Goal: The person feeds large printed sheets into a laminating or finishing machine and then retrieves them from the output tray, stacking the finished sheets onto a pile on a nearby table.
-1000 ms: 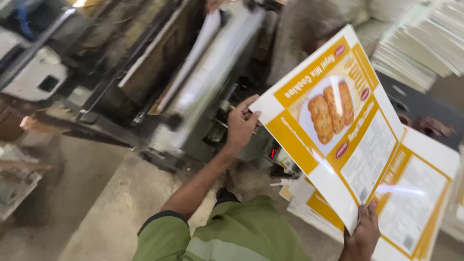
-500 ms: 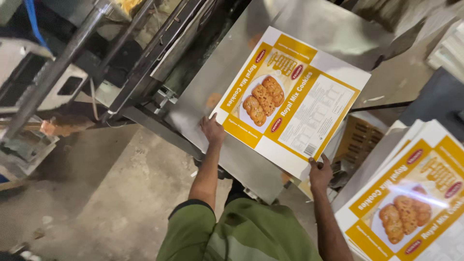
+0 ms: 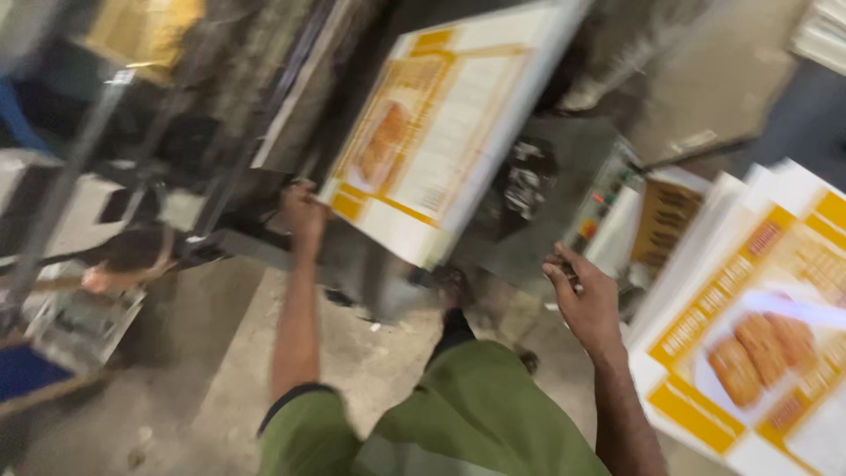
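Printed white-and-yellow cardboard sheet [image 3: 441, 132] with a biscuit picture lies tilted on the grey machine [image 3: 529, 185] ahead of me, blurred in the head view. My left hand [image 3: 304, 211] pinches its lower left corner, fingers closed on the edge. My right hand [image 3: 586, 300] hangs free below the sheet's right corner, fingers loosely spread, holding nothing. Just beside it, a stack of matching printed sheets [image 3: 758, 326] sits at right.

Motion-blurred printed sheet [image 3: 441, 132], print illegible
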